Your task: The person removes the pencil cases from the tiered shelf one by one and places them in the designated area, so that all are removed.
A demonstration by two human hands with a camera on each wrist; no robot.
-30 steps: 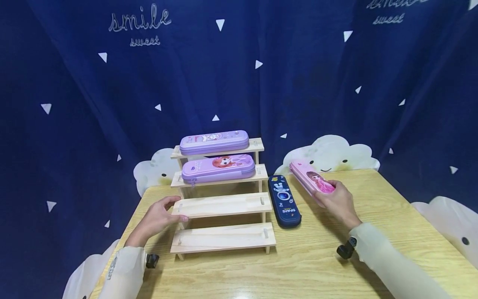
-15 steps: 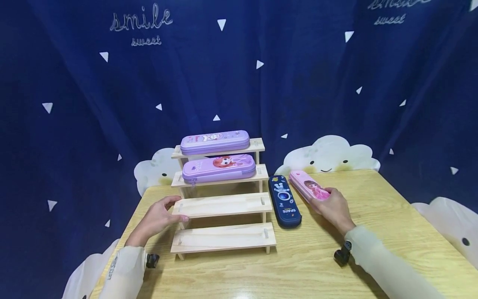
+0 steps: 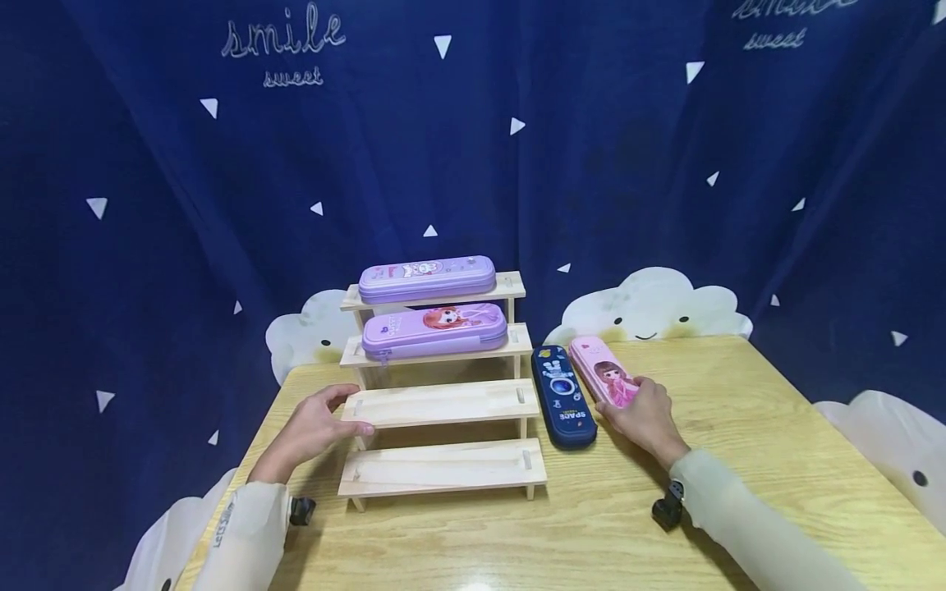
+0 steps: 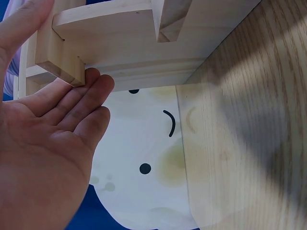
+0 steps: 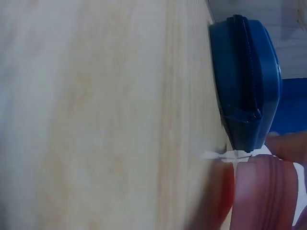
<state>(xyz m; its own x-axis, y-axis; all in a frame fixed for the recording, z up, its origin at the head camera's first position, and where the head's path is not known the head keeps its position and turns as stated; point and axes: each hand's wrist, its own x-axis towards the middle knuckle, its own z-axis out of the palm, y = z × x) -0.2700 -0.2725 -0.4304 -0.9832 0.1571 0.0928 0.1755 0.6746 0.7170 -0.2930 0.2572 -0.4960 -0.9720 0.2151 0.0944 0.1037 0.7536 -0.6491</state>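
My right hand (image 3: 641,417) grips the near end of a pink pencil case (image 3: 594,365) with a doll picture. That case lies along the right side of a navy space pencil case (image 3: 563,402) on the table. My left hand (image 3: 314,431) holds the left end of a stepped wooden rack (image 3: 443,406) at its second shelf from the bottom, thumb at the front edge, fingers behind. The left wrist view shows those fingers (image 4: 96,91) against the wood. A lilac pencil case (image 3: 429,279) lies on the top shelf and a purple one (image 3: 436,330) on the shelf below.
The rack stands on a wood-grain table (image 3: 443,546). Behind the table hangs a dark blue curtain (image 3: 414,164) with white triangles and clouds. A small black camera (image 3: 668,506) sits on the right wrist.
My right hand has brought the pink pencil case down and left, from tilted up above the table to lying beside the navy one. The left hand stays on the rack.
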